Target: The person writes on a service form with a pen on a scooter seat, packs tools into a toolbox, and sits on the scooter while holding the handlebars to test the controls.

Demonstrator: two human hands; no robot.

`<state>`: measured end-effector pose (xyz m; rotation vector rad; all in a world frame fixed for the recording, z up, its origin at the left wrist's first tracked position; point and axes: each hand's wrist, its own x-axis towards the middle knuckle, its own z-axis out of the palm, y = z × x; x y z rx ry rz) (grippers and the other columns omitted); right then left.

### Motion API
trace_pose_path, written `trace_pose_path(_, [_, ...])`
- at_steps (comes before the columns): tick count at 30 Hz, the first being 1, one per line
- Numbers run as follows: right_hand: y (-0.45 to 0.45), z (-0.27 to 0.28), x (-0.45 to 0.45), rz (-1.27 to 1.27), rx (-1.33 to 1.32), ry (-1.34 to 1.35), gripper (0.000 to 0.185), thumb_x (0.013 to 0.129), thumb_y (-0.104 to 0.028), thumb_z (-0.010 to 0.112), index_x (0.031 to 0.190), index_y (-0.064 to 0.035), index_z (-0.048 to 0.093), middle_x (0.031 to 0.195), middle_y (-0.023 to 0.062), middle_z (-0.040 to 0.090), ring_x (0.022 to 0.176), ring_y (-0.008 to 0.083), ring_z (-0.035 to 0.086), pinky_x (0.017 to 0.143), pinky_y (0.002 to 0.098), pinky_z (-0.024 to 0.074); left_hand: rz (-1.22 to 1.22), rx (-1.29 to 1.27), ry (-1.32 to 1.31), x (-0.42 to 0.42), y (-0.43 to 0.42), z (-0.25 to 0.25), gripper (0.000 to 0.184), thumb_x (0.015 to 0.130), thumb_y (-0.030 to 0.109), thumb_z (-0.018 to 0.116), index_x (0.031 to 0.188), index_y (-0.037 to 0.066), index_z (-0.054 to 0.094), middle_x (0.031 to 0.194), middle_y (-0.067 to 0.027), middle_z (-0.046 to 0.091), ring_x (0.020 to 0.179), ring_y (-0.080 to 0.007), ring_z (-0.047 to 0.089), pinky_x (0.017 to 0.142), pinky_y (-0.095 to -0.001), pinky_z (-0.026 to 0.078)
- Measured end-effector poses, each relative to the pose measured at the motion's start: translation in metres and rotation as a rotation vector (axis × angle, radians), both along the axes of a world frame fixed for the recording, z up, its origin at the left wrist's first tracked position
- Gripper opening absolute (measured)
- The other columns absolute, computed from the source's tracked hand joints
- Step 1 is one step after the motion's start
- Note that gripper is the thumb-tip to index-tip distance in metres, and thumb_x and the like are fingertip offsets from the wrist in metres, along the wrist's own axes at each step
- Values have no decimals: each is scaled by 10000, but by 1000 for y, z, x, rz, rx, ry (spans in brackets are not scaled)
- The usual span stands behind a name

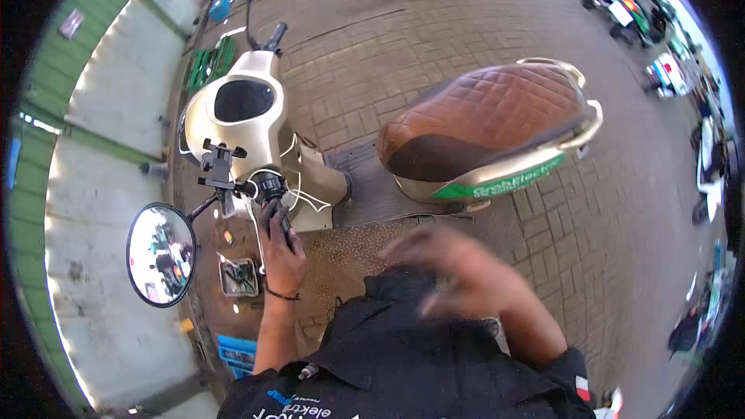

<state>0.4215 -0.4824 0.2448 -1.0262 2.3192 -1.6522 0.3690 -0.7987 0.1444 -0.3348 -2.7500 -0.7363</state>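
A cream scooter (pixel 268 132) with a brown quilted seat (pixel 489 112) stands side-on before me. My left hand (pixel 281 252) is wrapped round the black handlebar grip (pixel 273 200), beside the switch housing and a white cable. A black phone holder (pixel 220 164) is mounted on the handlebar just above that hand. Held in front of my dark shirt, my right hand (pixel 446 268) is smeared by motion, and what its fingers do cannot be made out. It touches no part of the scooter that I can see.
A round mirror (pixel 161 254) sticks out at the left. Below the handlebar lie a tray of tools (pixel 239 277) and a blue crate (pixel 237 353). A green and white wall (pixel 101 147) runs along the left. More scooters (pixel 667 76) are parked at the far right.
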Motion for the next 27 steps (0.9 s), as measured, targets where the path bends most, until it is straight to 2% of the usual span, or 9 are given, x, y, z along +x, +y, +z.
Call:
trace_pose_path(3, [95, -78, 4, -831, -32, -409, 504, 877, -339, 643, 1228, 10, 552, 1178, 139, 587, 1068, 214, 555, 902, 345, 451, 194, 85, 25, -3, 12, -9, 544, 804, -54, 509, 1335, -4, 400, 1338, -264, 396, 1237, -418, 391, 1064, -470, 303])
trace_pose_path(6, [202, -137, 15, -1312, -103, -697, 464, 886, -368, 640, 1213, -42, 591, 1138, 110, 618, 1053, 237, 572, 852, 355, 458, 407, 138, -4, -1, 29, 3, 565, 802, -48, 524, 1350, -22, 386, 1325, -271, 396, 1220, -419, 395, 1058, -478, 304])
trace_pose_path(8, [311, -218, 33, -1429, -287, -818, 543, 924, -414, 551, 1362, -105, 462, 1298, 122, 521, 1145, 241, 527, 927, 387, 428, 481, 136, -35, -3, 20, -5, 580, 804, 40, 587, 1342, -39, 386, 1328, -281, 391, 1218, -432, 388, 1041, -492, 316])
trace_pose_path(9, [353, -239, 29, -1600, -369, -847, 598, 914, -454, 545, 1391, -114, 422, 1381, 126, 454, 1211, 264, 478, 969, 403, 402, 551, -55, -107, -5, 20, -5, 582, 797, 98, 614, 1319, -47, 403, 1321, -289, 394, 1219, -444, 382, 1034, -496, 321])
trace_pose_path(12, [493, -304, 3, -1688, -532, -916, 828, 843, -578, 559, 1475, -139, 254, 1481, 182, 295, 1295, 326, 383, 1033, 413, 359, 755, -330, -167, -25, 37, 1, 580, 778, 253, 654, 1234, -54, 469, 1278, -312, 429, 1226, -468, 374, 1020, -523, 334])
trace_pose_path(13, [530, -314, -12, -1706, -656, -947, 817, 861, -547, 542, 1477, -113, 227, 1454, 164, 325, 1250, 326, 414, 1007, 411, 393, 765, -399, -66, -28, 35, -6, 565, 778, 257, 652, 1218, -53, 481, 1261, -313, 446, 1228, -468, 380, 1024, -531, 331])
trace_pose_path(16, [537, -300, -94, -1711, -534, -815, 750, 865, -482, 563, 1435, -68, 305, 1364, 161, 420, 1178, 295, 464, 965, 425, 433, 1000, -246, -430, -37, 41, 4, 612, 740, 414, 634, 1234, 67, 540, 1279, -263, 482, 1224, -404, 443, 1043, -629, 243])
trace_pose_path(21, [524, -326, -214, -1499, -283, -915, 721, 869, -458, 566, 1417, -56, 325, 1346, 163, 440, 1164, 288, 477, 958, 421, 436, 1066, -257, -502, -50, 42, 8, 629, 704, 354, 695, 1261, 108, 538, 1267, -190, 503, 1201, -346, 479, 1038, -626, 248])
trace_pose_path(27, [450, -344, -284, -1250, -9, -1015, 686, 873, -429, 569, 1396, -43, 350, 1323, 165, 464, 1147, 280, 493, 950, 416, 439, 1031, -172, -428, -44, 23, -8, 618, 701, 250, 699, 1266, 69, 524, 1258, -219, 486, 1163, -390, 496, 977, -642, 342])
